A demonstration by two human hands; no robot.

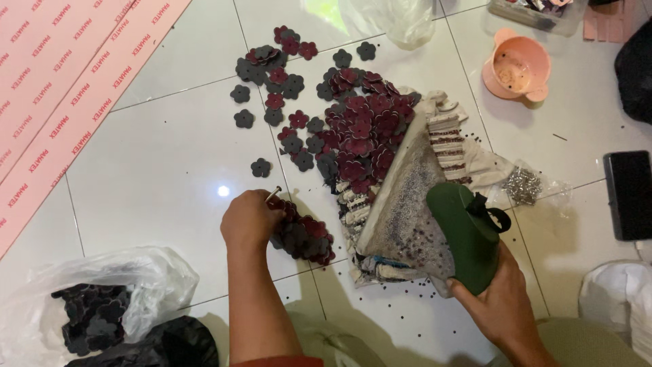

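My left hand (250, 219) is closed around a thin metal rod (272, 194) strung with a stack of dark red and grey flower-shaped cutouts (305, 236) that rests on the white tiled floor. My right hand (497, 303) grips a dark green tool (466, 234) with a black loop, set against a flat speckled grey block (407, 204). Just beyond the block, a heap of dark red flower cutouts (363, 132) lies with grey ones scattered around it.
A clear bag of dark cutouts (95, 306) sits at lower left. Pink printed sheets (61, 88) cover the upper left floor. A pink bowl (517, 71), a bag of small metal pieces (523, 185), a black phone (629, 194) and cloth (485, 166) lie to the right.
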